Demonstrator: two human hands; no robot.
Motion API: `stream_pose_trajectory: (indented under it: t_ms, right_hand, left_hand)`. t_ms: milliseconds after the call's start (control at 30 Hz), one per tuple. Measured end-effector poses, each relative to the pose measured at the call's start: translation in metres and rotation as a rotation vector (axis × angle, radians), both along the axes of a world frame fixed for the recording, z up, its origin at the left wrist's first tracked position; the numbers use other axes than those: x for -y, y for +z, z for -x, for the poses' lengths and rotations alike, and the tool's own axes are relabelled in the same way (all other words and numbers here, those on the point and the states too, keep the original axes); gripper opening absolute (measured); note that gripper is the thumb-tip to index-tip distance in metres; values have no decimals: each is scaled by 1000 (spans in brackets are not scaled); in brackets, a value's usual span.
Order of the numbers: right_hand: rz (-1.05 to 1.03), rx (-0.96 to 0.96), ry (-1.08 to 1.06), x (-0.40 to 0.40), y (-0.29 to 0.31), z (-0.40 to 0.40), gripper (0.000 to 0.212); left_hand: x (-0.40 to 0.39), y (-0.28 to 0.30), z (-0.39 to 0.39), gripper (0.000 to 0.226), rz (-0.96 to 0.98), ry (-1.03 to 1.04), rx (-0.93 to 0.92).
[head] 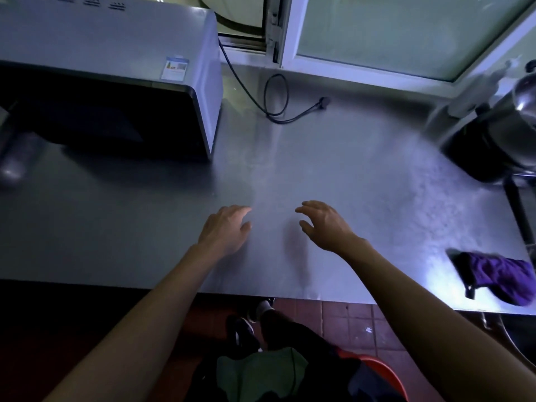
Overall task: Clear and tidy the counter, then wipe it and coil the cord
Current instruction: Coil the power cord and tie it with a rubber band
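Observation:
Both my hands hover over the steel counter (362,175) near its front edge. My left hand (224,229) has relaxed fingers and holds nothing. My right hand (323,223) is beside it, fingers loosely spread, also holding nothing. A black cord (275,94) runs from behind the microwave (116,71) and lies in a loose loop on the counter at the back, its plug (324,102) resting on the surface. A purple cloth (499,277) lies crumpled at the counter's front right corner, well to the right of my right hand.
The microwave stands at the back left. A shiny metal pot on a dark appliance (499,132) stands at the right. A window (391,30) runs behind the counter. Red floor tiles (333,320) and my feet show below the front edge.

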State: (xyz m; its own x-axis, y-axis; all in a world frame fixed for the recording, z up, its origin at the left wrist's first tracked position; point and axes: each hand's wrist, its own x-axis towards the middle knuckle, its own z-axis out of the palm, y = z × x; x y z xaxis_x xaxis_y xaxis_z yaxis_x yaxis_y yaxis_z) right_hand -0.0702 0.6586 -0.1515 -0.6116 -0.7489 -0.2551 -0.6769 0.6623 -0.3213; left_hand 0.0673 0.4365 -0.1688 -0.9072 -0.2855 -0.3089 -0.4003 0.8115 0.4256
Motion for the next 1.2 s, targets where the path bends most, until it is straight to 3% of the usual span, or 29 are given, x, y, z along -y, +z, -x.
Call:
stream_pose_trajectory:
  t_ms: [600, 867, 1200]
  right_hand:
    - [44, 78, -165, 62, -32, 192, 47]
    - [50, 18, -45, 136, -45, 285, 45]
    - [-13, -143, 107, 171, -79, 296, 32]
  left_hand:
    - [47, -5, 186, 47, -15, -85, 35]
    - [80, -17, 245, 48, -62, 18, 54]
    - [85, -25, 248, 44, -120, 112, 72]
